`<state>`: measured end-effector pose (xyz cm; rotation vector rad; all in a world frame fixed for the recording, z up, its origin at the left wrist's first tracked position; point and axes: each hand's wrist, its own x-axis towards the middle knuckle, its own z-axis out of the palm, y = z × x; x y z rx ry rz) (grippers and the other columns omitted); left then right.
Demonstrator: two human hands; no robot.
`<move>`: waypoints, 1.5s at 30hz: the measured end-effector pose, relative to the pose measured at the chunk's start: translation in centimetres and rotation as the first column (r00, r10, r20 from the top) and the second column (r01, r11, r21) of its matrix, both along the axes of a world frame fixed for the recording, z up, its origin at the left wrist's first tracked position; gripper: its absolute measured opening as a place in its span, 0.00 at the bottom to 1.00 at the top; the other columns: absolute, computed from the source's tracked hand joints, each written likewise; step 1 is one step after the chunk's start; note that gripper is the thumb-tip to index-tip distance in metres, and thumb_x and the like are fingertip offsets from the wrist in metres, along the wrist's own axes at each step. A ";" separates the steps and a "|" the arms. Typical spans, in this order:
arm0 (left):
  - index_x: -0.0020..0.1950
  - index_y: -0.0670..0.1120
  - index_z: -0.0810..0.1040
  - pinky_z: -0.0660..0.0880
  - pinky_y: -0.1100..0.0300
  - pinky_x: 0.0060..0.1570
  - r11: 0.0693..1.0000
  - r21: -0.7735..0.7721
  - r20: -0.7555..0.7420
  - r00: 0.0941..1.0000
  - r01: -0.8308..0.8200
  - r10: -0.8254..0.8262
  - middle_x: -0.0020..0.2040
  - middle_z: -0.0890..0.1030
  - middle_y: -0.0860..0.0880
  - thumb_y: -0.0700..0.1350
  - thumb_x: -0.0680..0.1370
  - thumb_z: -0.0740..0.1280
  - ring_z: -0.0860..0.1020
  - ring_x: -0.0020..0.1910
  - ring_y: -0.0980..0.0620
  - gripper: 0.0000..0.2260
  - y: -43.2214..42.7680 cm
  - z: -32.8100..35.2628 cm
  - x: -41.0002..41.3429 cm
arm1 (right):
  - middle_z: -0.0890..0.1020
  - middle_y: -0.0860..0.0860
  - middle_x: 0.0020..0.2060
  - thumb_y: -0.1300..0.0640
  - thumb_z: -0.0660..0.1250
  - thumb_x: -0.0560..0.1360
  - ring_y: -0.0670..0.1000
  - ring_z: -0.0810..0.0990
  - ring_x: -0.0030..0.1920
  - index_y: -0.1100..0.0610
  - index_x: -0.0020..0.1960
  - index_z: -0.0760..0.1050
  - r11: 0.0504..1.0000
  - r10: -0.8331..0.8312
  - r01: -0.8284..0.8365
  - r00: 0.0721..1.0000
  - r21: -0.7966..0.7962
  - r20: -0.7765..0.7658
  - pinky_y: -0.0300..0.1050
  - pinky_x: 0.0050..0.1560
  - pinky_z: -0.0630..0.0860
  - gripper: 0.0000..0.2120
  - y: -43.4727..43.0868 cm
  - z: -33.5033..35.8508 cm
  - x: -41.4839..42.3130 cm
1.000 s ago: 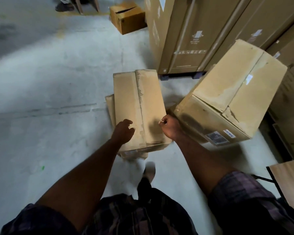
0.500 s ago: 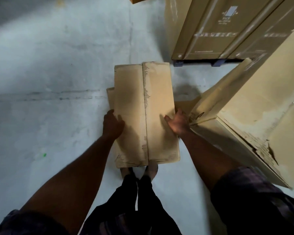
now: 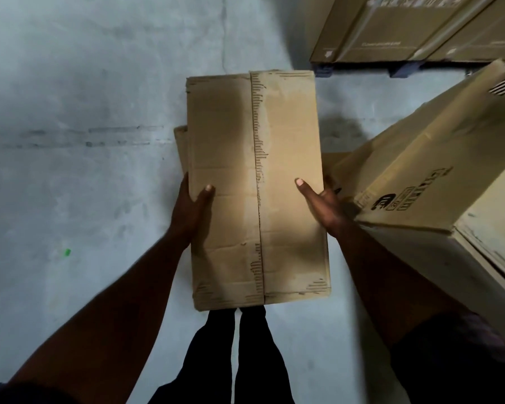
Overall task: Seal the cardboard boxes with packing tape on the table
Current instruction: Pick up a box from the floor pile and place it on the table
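A narrow brown cardboard box (image 3: 257, 182) with closed top flaps and a worn centre seam is held above the concrete floor. My left hand (image 3: 188, 211) grips its left side, thumb lying on the top flap. My right hand (image 3: 321, 204) grips the right side, thumb also on top; the fingers of both hands are hidden behind the box. Another piece of cardboard (image 3: 180, 144) shows from under the box on the left. No packing tape and no table are in view.
A large tilted cardboard box (image 3: 438, 182) with black printed marks stands close on the right. Tall cartons (image 3: 414, 27) sit on a pallet at the back right. Grey concrete floor (image 3: 85, 141) spreads to the left. My dark trouser legs (image 3: 236, 354) are below the box.
Both hands went from reaching over the box to gripping its sides. The box has come up toward the camera, and the view has tipped further down.
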<state>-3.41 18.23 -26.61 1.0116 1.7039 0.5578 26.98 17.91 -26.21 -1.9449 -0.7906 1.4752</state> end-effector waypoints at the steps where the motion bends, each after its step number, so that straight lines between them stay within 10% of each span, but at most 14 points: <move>1: 0.78 0.57 0.62 0.73 0.65 0.58 1.000 0.016 -0.002 1.000 -0.005 0.005 0.70 0.74 0.56 0.62 0.80 0.66 0.75 0.65 0.56 0.29 -0.1 0.0 0.2 | 0.84 0.46 0.58 0.49 0.72 0.78 0.44 0.82 0.59 0.54 0.68 0.76 1.000 -0.001 0.001 1.000 0.005 -0.019 0.37 0.58 0.75 0.21 0.0 -0.2 0.1; 5: 0.78 0.56 0.62 0.69 0.72 0.49 0.999 0.038 0.021 1.000 -0.022 0.021 0.68 0.73 0.58 0.59 0.81 0.65 0.74 0.58 0.63 0.28 -0.3 0.4 0.5 | 0.83 0.45 0.60 0.46 0.73 0.77 0.43 0.81 0.60 0.49 0.67 0.76 1.000 -0.004 0.005 0.998 0.007 -0.071 0.42 0.63 0.74 0.20 -0.1 0.3 0.2; 16: 0.78 0.57 0.63 0.75 0.55 0.58 0.997 0.074 0.075 0.997 0.003 -0.008 0.69 0.74 0.54 0.62 0.80 0.64 0.75 0.62 0.51 0.27 -1.5 6.8 -0.9 | 0.84 0.44 0.59 0.31 0.72 0.68 0.47 0.81 0.62 0.45 0.62 0.79 0.997 0.025 -0.020 0.997 0.069 -0.070 0.54 0.69 0.73 0.28 -2.3 6.6 -0.2; 22: 0.77 0.64 0.62 0.74 0.45 0.66 0.992 0.120 0.143 0.990 -0.023 0.005 0.72 0.74 0.53 0.66 0.80 0.61 0.75 0.68 0.48 0.26 -3.7 11.6 -2.7 | 0.84 0.50 0.57 0.49 0.70 0.79 0.52 0.81 0.61 0.58 0.66 0.77 0.988 -0.080 0.097 0.988 0.124 -0.131 0.47 0.62 0.76 0.20 -4.6 11.8 -1.5; 35: 0.74 0.49 0.69 0.77 0.39 0.61 0.978 0.186 0.286 0.947 0.097 -0.148 0.66 0.79 0.45 0.60 0.78 0.68 0.79 0.63 0.43 0.28 -13.2 18.9 -6.3 | 0.86 0.46 0.52 0.52 0.71 0.78 0.47 0.84 0.55 0.55 0.56 0.82 0.971 -0.090 0.138 0.968 0.198 -0.232 0.50 0.64 0.76 0.10 -15.1 18.5 -4.7; 42: 0.78 0.51 0.64 0.77 0.63 0.49 0.972 0.203 0.269 0.947 0.121 -0.174 0.66 0.76 0.53 0.52 0.84 0.62 0.77 0.60 0.55 0.23 -20.7 20.7 -9.0 | 0.85 0.54 0.55 0.55 0.70 0.77 0.53 0.84 0.57 0.63 0.67 0.77 0.945 -0.181 0.257 0.927 0.202 -0.330 0.50 0.62 0.77 0.21 -25.3 20.2 -8.3; 45: 0.77 0.52 0.65 0.78 0.57 0.56 0.961 0.227 0.286 0.932 0.161 -0.223 0.67 0.77 0.53 0.52 0.84 0.63 0.79 0.60 0.53 0.22 -24.6 22.2 -10.9 | 0.85 0.55 0.57 0.49 0.75 0.70 0.57 0.83 0.61 0.61 0.64 0.79 0.936 -0.211 0.289 0.917 0.200 -0.338 0.55 0.68 0.74 0.26 -30.4 20.6 -9.8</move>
